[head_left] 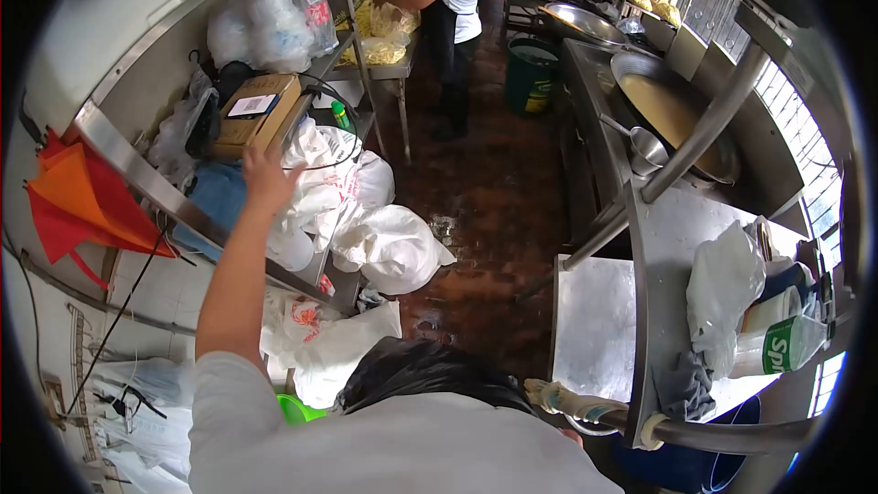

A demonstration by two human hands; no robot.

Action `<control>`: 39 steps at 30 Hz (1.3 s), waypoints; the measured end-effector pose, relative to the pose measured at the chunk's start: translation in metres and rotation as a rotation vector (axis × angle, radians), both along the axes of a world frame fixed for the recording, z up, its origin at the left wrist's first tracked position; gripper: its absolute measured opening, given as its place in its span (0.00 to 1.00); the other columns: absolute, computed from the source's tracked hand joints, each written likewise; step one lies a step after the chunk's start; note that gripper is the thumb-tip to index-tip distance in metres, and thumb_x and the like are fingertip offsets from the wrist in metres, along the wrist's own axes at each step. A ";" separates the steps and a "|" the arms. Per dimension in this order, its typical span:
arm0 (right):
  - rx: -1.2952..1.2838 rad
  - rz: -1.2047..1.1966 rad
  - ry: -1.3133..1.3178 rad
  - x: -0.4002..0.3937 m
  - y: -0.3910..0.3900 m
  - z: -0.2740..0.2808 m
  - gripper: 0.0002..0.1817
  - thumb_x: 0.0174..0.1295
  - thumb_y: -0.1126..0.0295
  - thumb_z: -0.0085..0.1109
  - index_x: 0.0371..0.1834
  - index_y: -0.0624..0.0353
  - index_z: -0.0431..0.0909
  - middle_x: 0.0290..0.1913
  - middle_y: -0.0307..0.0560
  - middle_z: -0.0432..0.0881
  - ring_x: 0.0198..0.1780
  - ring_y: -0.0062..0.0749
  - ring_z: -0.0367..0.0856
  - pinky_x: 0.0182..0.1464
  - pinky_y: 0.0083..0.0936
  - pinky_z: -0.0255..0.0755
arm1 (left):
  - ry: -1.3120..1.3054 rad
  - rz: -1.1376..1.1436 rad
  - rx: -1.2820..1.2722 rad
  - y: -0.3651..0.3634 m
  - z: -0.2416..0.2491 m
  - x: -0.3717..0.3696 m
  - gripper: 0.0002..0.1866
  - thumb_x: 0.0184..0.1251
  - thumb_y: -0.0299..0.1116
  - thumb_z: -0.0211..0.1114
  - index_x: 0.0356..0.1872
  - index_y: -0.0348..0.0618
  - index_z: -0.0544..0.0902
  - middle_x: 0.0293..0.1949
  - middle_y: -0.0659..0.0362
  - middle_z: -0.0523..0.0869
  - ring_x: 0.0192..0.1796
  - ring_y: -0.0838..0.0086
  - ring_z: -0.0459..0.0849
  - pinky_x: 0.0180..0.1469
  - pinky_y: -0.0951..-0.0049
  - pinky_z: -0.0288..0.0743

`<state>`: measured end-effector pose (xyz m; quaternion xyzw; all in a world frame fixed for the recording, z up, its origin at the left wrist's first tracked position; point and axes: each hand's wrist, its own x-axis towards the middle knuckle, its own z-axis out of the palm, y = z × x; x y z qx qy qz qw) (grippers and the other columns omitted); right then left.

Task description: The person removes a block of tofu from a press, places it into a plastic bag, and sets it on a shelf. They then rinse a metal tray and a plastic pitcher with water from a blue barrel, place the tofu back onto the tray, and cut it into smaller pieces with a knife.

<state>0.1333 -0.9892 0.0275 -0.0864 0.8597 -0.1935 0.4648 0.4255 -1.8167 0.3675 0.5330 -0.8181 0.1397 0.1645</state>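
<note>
My left hand (pixel 266 176) reaches out over the metal shelf on the left, its fingers apart and nothing visible in them. Its fingertips overlap the near edge of a brown cardboard box (pixel 258 108) with a white label on top. White plastic sacks (pixel 322 185) lie just to the right of the hand, and blue cloth (pixel 218 194) is to its left. A green-capped bottle (pixel 340 113) stands beyond the sacks. Only a sliver of skin, perhaps my right hand (pixel 573 437), shows beside my shirt at the bottom; its fingers are hidden.
Another person (pixel 450 9) works at a table with yellow food (pixel 382 49). A large wok (pixel 660 101) of brownish liquid and a metal pot (pixel 647 150) stand on the right. A filled white bag (pixel 391 249) lies on the brown floor (pixel 489 210). An orange-red umbrella (pixel 87 192) hangs left.
</note>
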 end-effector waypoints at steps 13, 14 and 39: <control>0.046 -0.142 -0.022 0.050 -0.082 0.035 0.21 0.70 0.51 0.65 0.54 0.55 0.88 0.41 0.49 0.90 0.44 0.39 0.89 0.47 0.41 0.82 | 0.024 0.231 0.172 -0.182 0.035 -0.024 0.50 0.65 0.80 0.55 0.79 0.57 0.73 0.86 0.39 0.50 0.86 0.37 0.47 0.81 0.32 0.48; 0.044 -0.148 -0.022 0.052 -0.085 0.035 0.20 0.70 0.51 0.65 0.54 0.55 0.88 0.41 0.49 0.90 0.44 0.39 0.89 0.47 0.41 0.82 | 0.023 0.226 0.173 -0.188 0.036 -0.021 0.50 0.65 0.80 0.55 0.79 0.57 0.73 0.86 0.39 0.50 0.86 0.37 0.47 0.81 0.32 0.48; 0.015 -0.261 -0.059 0.094 -0.076 0.010 0.17 0.71 0.56 0.64 0.53 0.55 0.89 0.39 0.49 0.90 0.42 0.38 0.87 0.45 0.41 0.82 | 0.219 0.116 -0.224 -0.157 0.021 -0.026 0.48 0.66 0.70 0.65 0.79 0.49 0.71 0.81 0.34 0.59 0.80 0.36 0.59 0.78 0.32 0.54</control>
